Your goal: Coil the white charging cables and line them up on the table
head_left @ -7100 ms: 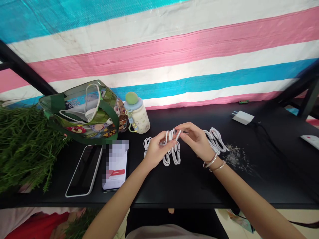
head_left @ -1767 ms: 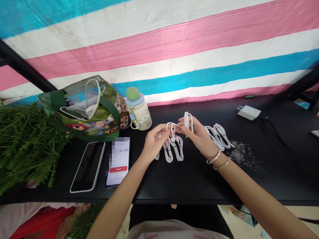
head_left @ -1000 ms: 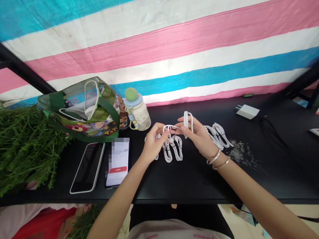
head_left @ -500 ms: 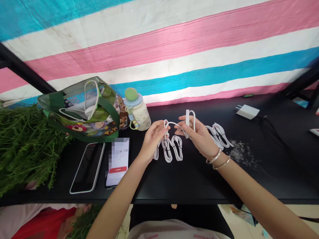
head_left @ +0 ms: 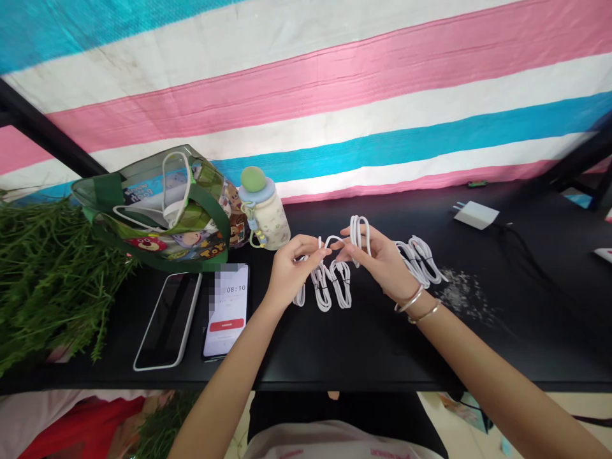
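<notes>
A white cable [head_left: 361, 239] is held up between both hands over the black table. Its looped coil is in the fingers of my right hand [head_left: 377, 258], which wears two bracelets at the wrist. My left hand [head_left: 294, 264] pinches the end of the same cable between thumb and fingers, with a short arc of it running across to the coil. Below and behind the hands lie several tied white cable bundles [head_left: 321, 290], one partly hidden by my left hand. To the right of my right hand rest more tied bundles [head_left: 421, 260].
A phone [head_left: 167, 322] and a lit phone [head_left: 227, 315] lie at left, near a green bag [head_left: 176, 217], a bottle [head_left: 268, 217] and leafy plants [head_left: 52, 280]. At right are white crumbs [head_left: 463, 296] and a white charger [head_left: 475, 215] with a dark cord.
More loops of the cable now sit in my right hand. The stretch between the hands is shorter, and my left hand's loop is down to a short end.
</notes>
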The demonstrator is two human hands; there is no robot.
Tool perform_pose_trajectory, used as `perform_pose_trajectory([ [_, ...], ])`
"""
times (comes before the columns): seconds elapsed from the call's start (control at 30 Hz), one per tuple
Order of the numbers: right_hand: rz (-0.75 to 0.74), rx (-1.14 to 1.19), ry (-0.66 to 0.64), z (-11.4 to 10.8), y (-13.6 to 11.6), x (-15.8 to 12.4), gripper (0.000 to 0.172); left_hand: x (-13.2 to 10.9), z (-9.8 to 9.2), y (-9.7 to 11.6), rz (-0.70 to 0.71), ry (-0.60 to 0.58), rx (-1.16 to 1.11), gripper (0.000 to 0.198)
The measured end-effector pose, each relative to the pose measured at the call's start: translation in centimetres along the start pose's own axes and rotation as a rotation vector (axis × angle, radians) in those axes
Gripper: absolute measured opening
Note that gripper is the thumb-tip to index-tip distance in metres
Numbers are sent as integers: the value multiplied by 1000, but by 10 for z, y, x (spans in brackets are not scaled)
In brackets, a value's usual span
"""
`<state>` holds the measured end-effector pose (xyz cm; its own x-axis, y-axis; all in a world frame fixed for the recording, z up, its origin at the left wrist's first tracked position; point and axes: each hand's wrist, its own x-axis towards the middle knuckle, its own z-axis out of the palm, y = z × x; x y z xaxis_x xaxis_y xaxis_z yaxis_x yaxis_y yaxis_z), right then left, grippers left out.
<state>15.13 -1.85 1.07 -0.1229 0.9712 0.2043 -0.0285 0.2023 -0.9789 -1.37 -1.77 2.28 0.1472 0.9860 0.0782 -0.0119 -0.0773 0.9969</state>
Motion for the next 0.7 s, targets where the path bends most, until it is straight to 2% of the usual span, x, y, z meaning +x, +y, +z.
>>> perform_pose_trajectory([
  [0.2, 12, 26, -61, 2, 1, -1, 45, 0, -2, 1, -3, -12, -8, 18],
  [0.5, -31, -162, -128, 3, 6, -4, 36, -1, 1, 0, -11, 5, 46, 19],
  [0.7, -36, -176, -142, 6, 11, -5, 37, -2, 4, -5, -67, -27, -1, 25],
])
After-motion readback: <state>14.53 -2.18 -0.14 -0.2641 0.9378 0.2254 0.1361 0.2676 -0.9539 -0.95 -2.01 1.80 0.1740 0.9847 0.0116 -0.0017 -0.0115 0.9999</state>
